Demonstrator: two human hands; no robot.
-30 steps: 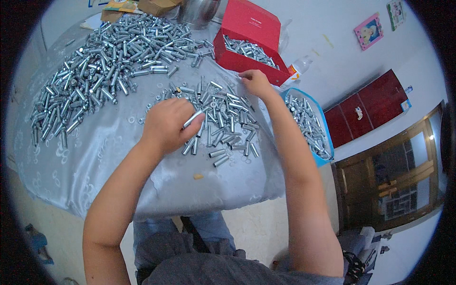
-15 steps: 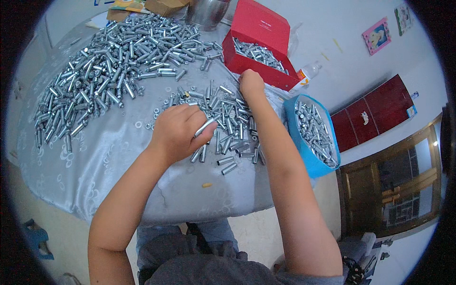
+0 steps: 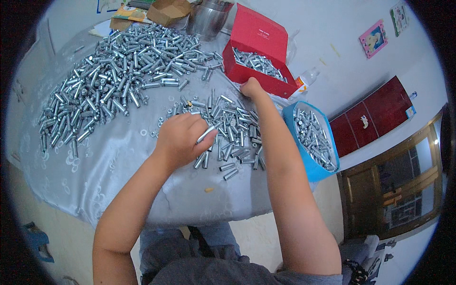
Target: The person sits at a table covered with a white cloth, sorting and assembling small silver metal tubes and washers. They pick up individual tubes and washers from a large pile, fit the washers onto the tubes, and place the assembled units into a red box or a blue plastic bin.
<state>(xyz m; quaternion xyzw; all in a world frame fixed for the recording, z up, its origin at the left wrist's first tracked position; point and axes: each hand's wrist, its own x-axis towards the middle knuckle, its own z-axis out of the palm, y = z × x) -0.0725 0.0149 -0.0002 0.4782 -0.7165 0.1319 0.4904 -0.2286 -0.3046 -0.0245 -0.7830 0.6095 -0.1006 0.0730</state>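
My left hand [image 3: 183, 138] is closed around a shiny metal sleeve [image 3: 205, 135], which sticks out between thumb and fingers. Beneath and beside it lies a loose group of metal sleeves [image 3: 231, 124], with small nuts and washers along its left side. My right hand [image 3: 251, 87] is curled at the far right edge of this group, just in front of the red box [image 3: 259, 75]. Its fingertips are turned away, so whatever it grips is hidden. A large heap of metal expansion bolts [image 3: 111, 76] covers the table's far left.
Metal pieces fill the open red box and a blue tub [image 3: 304, 154] at the right. Behind stand a metal pot [image 3: 207, 21] and a cardboard box [image 3: 168, 12]; a plastic bottle [image 3: 308, 78] is beside the red box. A small yellowish bit [image 3: 209, 190] lies near the front edge.
The whole view has shifted slightly, with things lower in the picture. Both hands keep nearly the same places over the table, and the sleeve stays in my left hand.
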